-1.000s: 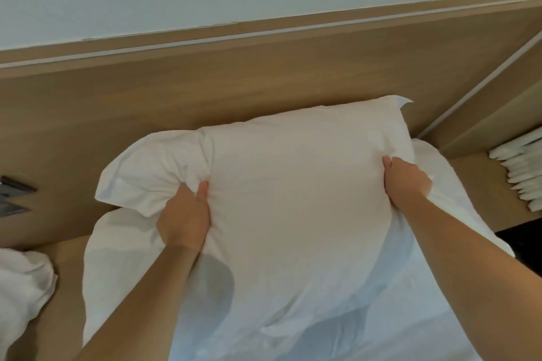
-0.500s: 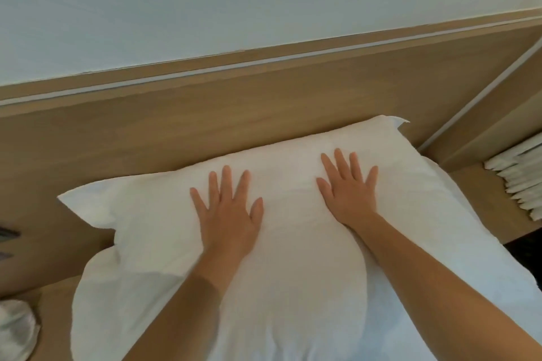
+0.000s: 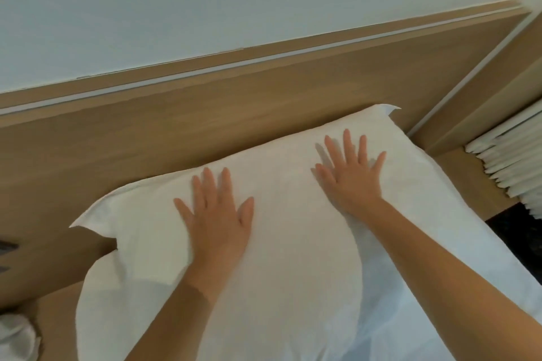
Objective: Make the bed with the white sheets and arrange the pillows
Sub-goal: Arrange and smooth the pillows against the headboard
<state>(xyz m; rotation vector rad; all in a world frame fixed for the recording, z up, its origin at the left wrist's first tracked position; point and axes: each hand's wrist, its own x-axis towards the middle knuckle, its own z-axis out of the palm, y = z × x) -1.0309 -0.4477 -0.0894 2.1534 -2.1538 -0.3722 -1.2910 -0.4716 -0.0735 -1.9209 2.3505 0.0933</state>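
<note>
Now pressing down with left hand [image 3: 217, 214] and right hand [image 3: 352, 176], fingers spread flat, gripping nothing, on the top pillow [image 3: 293, 243] against the headboard [image 3: 205, 126]. Could skew off the lower pillow [image 3: 96, 302] if pushed unevenly.

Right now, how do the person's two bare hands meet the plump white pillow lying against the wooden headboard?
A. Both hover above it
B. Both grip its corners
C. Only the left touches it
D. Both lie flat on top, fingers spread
D: the left hand and the right hand lie palm-down on the plump white pillow, fingers straight and spread, gripping nothing.
</note>
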